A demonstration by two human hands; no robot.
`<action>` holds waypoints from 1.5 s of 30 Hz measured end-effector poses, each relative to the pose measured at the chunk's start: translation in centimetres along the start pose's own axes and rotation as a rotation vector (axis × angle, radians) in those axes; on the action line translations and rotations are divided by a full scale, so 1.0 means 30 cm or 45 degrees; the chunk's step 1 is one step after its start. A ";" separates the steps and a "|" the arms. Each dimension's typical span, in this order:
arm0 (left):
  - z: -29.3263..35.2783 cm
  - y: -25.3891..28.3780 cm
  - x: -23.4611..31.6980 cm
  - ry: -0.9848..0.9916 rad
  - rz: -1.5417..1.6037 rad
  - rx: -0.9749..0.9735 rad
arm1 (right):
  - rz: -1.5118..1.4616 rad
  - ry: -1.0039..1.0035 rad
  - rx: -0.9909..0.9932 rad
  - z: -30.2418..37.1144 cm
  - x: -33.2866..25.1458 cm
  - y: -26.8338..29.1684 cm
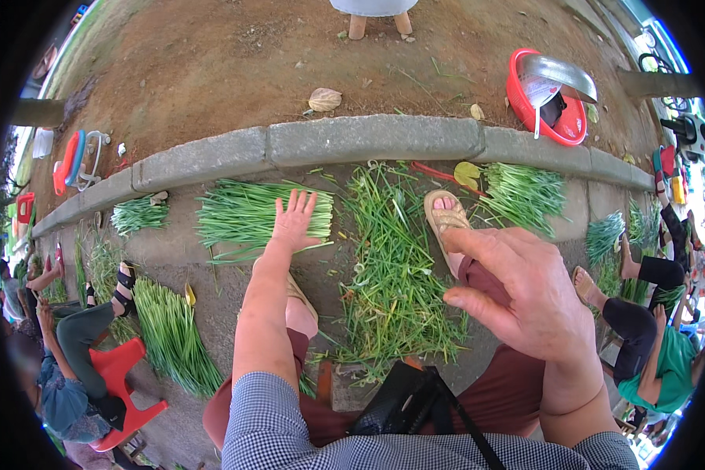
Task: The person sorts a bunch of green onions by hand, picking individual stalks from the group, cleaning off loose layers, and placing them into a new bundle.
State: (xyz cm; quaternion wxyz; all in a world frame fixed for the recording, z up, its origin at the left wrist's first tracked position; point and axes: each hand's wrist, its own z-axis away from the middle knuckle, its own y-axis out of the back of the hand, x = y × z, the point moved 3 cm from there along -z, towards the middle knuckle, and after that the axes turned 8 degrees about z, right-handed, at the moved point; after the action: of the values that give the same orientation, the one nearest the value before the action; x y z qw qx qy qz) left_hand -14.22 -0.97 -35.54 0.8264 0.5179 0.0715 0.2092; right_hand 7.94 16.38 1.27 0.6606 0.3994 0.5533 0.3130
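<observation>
The left hand [292,227] reaches out palm down over the right part of the green bundle [235,215], its fingers spread wide; whether they press on the stalks cannot be told. That bundle lies on the pavement [211,294], left of centre, just on the near side of the curb [368,141]. The right hand [540,294] is raised above the right knee, a wide gap between thumb and forefinger, with nothing seen in it. Between the feet spreads a loose pile [392,266] of cut greens. Right of it, beyond the right foot, lies a paler bunch [529,192], a yellow leaf [468,174] at its left. Far right, past the curb, sits a red basin [518,102].
</observation>
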 end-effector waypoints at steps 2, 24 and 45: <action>0.003 0.002 0.052 -0.126 -0.016 0.048 | -0.002 -0.002 -0.019 0.000 0.000 0.002; -0.088 -0.197 0.144 -0.139 -0.199 0.158 | 0.067 0.062 -0.155 0.028 -0.011 0.011; 0.775 0.638 1.025 -1.231 -0.289 -0.337 | 0.083 0.240 0.132 -0.005 0.009 -0.020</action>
State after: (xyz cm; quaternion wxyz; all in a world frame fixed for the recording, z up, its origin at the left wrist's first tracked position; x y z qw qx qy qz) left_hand 16.11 -0.07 -5.01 0.8409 0.4355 -0.2903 -0.1380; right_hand 7.82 16.35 0.62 0.5737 0.4196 0.6151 0.3413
